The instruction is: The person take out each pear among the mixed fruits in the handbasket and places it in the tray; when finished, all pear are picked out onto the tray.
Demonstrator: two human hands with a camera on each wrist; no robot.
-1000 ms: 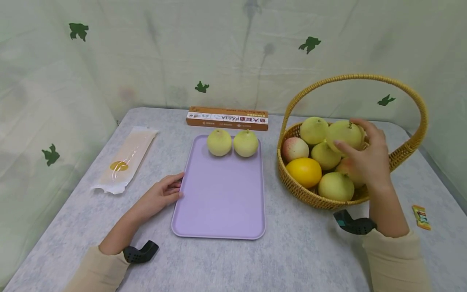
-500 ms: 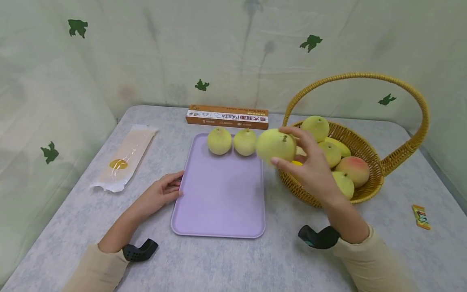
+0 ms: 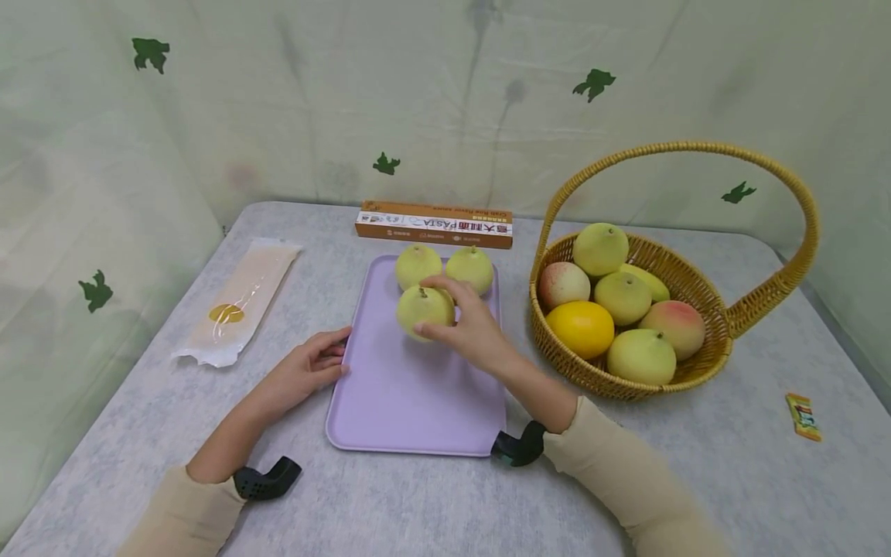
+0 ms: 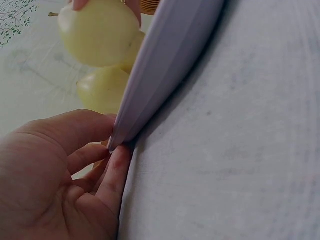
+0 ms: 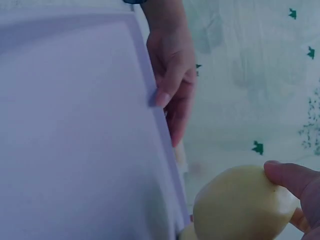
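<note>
My right hand (image 3: 473,329) grips a round, pale yellow-green fruit (image 3: 421,311) with a short stem, thumb and fingers around its side, above the lilac tray (image 3: 418,410). Just behind it, two like fruits, one on the left (image 3: 418,263) and one on the right (image 3: 470,267), sit side by side at the tray's far end. At the tray's left edge, my left hand (image 3: 299,375) pinches the rim; in the left wrist view its thumb is on top and a finger is beneath. The right wrist view shows the held fruit (image 5: 240,205) close up.
On the right stands a tall-handled wicker basket (image 3: 592,381) with pale fruits, peaches (image 3: 674,329), a yellow-orange fruit (image 3: 581,329) and a banana-like fruit (image 3: 647,281). A pasta box (image 3: 434,224) lies behind the tray, a clear packet (image 3: 244,302) left, a small wrapped sweet (image 3: 803,416) far right.
My right hand has lifted a pale fruit out of the basket and carried it left over the tray. My left hand has stayed at the tray's rim.
</note>
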